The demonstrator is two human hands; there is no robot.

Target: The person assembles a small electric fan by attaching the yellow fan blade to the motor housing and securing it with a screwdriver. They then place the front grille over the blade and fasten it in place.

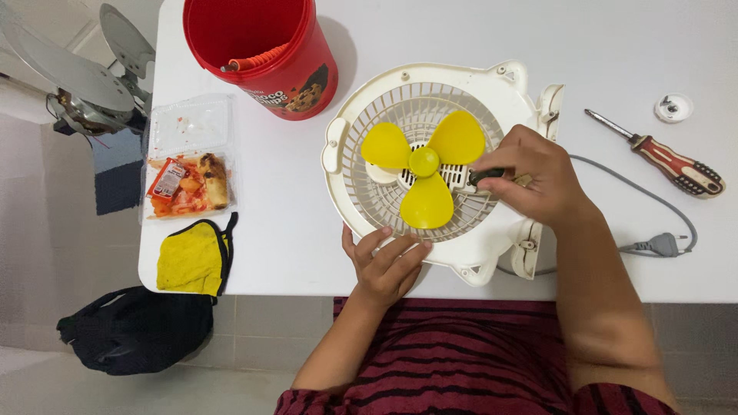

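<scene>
**Working on the fan housing with both hands**

Looking down, we see a cream fan housing lying flat on the white worktop, its yellow three-blade propeller facing up at the centre of the grille. Our right hand is closed around a small dark-handled tool resting on the grille just right of the hub. Our left hand lies with loosely curled fingers on the housing's near rim, gripping nothing. A red-handled screwdriver lies to the right, well apart, above the grey plug. A red bucket stands behind the housing.
</scene>
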